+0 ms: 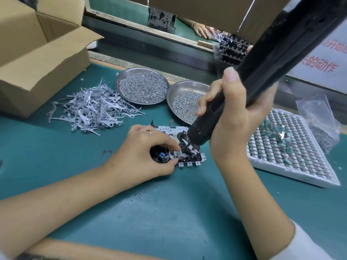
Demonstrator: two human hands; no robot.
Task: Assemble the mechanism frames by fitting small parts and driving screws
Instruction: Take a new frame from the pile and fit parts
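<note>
white sign (323, 59), red Chinese characters, partly readable "的动作"

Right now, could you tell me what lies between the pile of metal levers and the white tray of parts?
In the head view, the two metal dishes of screws and the mechanism frame lie between the pile of metal levers and the white tray.

One head view, looking forward and down

We look from above, close over the green table (169, 212); forearms enter from 6 o'clock, another worker's bench lies toward 12 o'clock.
</note>
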